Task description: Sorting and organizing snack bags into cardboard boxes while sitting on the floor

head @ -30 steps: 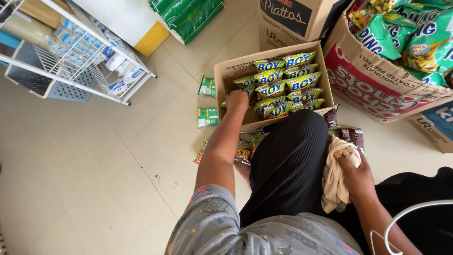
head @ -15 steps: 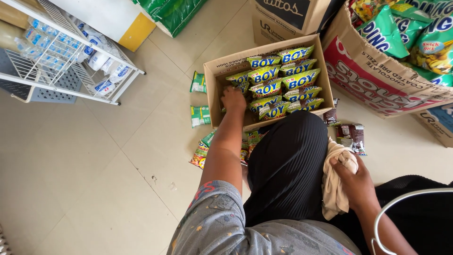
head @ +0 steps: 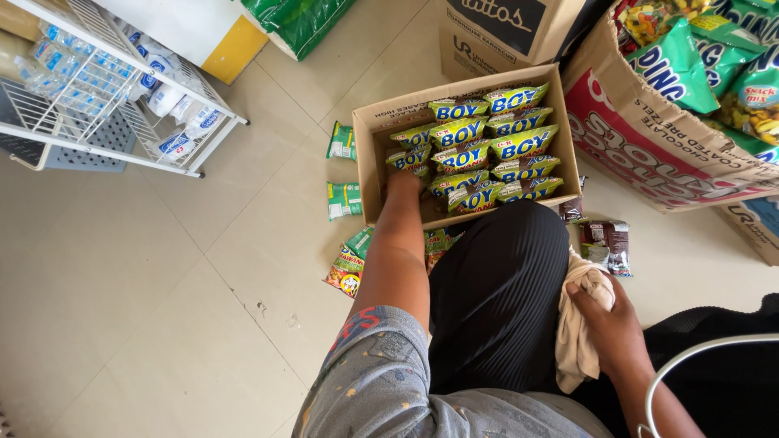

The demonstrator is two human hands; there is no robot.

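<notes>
Yellow-and-blue foil snack packets (head: 487,150), overlapping in two rows, are being kept in the open brown cardboard box (head: 369,166) on the tiled floor, straight ahead of the left hand (head: 403,180), the nearer one. Its grip cannot be told, fingers probably buried among packets. A cream cloth (head: 578,328) is being clasped by the right hand (head: 610,320) at the knee.

Probably shop stockroom; cartons of snack packets (head: 487,146) on tiled floor (head: 146,308); wire rack (head: 105,97)
</notes>
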